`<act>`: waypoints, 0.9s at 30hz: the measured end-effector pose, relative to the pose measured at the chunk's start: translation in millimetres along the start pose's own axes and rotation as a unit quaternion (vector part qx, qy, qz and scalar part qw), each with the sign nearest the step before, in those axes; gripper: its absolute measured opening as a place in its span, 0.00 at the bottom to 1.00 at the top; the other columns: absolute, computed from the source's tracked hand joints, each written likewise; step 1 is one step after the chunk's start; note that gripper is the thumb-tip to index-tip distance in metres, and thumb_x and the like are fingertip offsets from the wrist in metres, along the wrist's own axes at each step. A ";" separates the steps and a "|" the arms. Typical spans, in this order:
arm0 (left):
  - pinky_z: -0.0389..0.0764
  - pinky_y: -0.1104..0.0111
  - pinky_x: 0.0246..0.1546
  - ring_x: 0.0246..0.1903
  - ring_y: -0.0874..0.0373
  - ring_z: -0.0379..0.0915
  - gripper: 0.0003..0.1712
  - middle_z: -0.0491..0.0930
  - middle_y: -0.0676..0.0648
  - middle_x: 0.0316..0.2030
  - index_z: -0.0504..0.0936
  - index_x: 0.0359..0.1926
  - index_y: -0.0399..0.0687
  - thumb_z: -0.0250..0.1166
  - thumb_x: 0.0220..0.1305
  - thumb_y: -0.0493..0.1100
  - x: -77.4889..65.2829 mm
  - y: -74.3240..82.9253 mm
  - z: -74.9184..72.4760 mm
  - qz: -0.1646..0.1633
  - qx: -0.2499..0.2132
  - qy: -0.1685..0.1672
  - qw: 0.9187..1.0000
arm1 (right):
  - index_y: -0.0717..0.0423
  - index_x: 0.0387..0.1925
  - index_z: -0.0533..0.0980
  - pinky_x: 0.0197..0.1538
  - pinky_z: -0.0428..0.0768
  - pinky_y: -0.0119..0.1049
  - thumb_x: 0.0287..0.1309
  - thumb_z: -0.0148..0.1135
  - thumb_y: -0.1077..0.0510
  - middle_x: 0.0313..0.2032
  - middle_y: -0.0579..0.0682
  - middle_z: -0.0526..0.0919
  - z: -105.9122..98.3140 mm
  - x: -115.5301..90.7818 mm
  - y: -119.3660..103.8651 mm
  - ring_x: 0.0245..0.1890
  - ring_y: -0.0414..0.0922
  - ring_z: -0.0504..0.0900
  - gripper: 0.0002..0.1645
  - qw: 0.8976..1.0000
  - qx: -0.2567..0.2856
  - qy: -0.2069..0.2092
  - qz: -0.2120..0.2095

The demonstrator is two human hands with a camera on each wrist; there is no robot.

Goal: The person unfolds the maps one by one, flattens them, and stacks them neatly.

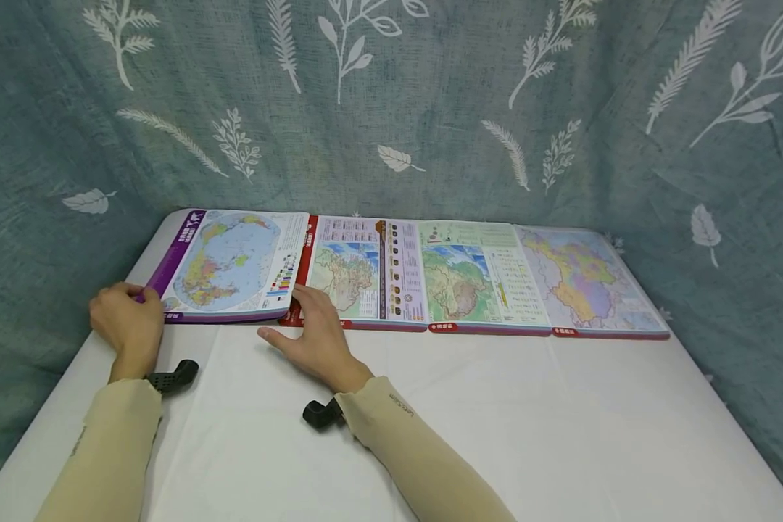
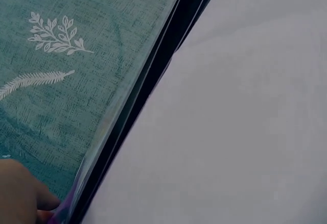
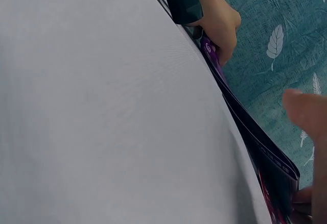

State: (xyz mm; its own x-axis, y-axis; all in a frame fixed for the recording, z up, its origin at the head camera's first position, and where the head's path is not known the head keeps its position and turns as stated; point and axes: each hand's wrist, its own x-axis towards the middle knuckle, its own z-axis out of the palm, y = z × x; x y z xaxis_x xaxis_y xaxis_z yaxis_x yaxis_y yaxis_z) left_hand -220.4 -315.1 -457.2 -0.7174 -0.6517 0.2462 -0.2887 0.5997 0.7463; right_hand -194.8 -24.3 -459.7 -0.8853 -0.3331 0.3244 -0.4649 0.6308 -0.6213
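A purple-edged world map (image 1: 231, 264), apparently folded in layers, lies at the left of the table. My left hand (image 1: 127, 319) pinches its near left corner, the thumb on the purple strip; in the left wrist view the fingers (image 2: 20, 193) appear at the lower left by that corner. Beside it a red-edged China map (image 1: 470, 275) lies spread in several panels, its left border partly under the world map. My right hand (image 1: 316, 337) is at the world map's near right corner, thumb spread apart and fingertips at the edge. In the right wrist view its thumb (image 3: 304, 109) stands clear of the layered edge.
A white-covered table (image 1: 496, 420) spreads in front of the maps. Behind and at both sides hangs a green curtain (image 1: 391, 109) with white leaf prints, close to the maps' far edge. Black wrist devices (image 1: 176, 375) are strapped to both forearms.
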 end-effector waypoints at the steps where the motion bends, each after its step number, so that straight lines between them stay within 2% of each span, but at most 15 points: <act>1: 0.62 0.40 0.62 0.60 0.27 0.68 0.24 0.78 0.23 0.52 0.82 0.54 0.22 0.55 0.74 0.42 -0.3 0.1 0.2 -0.001 -0.001 -0.003 1.000 | 0.57 0.75 0.68 0.76 0.67 0.45 0.63 0.71 0.35 0.73 0.52 0.72 -0.1 -0.7 -0.6 0.75 0.47 0.67 0.49 1.000 0.001 0.001 0.000; 7: 0.63 0.41 0.60 0.57 0.27 0.70 0.22 0.79 0.23 0.50 0.83 0.52 0.23 0.56 0.74 0.42 -2.9 0.3 0.8 0.005 0.001 0.000 1.000 | 0.58 0.75 0.67 0.76 0.66 0.49 0.62 0.68 0.31 0.73 0.52 0.71 -1.9 -5.1 -1.5 0.76 0.48 0.67 0.51 1.000 -0.009 0.007 0.006; 16: 0.65 0.46 0.49 0.46 0.31 0.74 0.19 0.82 0.27 0.41 0.85 0.44 0.25 0.58 0.73 0.41 -10.8 10.6 7.3 0.051 -0.006 -0.009 0.999 | 0.58 0.77 0.64 0.78 0.64 0.49 0.60 0.72 0.33 0.78 0.54 0.65 -7.9 -13.2 3.2 0.79 0.49 0.62 0.55 0.999 0.011 0.039 0.026; 27: 0.66 0.46 0.51 0.46 0.34 0.73 0.19 0.82 0.28 0.41 0.86 0.45 0.27 0.59 0.75 0.42 -22.0 18.2 10.7 0.062 -0.014 -0.027 0.998 | 0.62 0.78 0.63 0.78 0.64 0.49 0.60 0.72 0.33 0.78 0.55 0.64 -17.6 -21.6 11.5 0.79 0.51 0.61 0.57 0.999 -0.006 0.036 0.039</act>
State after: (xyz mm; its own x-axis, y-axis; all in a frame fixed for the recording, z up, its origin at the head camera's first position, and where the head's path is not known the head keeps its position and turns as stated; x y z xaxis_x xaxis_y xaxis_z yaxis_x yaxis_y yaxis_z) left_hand -216.6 -284.9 -455.6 -0.7801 -0.5469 0.3038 -0.1787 0.6601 0.7296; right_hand -181.1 2.5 -461.3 -0.9164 -0.2313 0.3266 -0.3944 0.6606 -0.6387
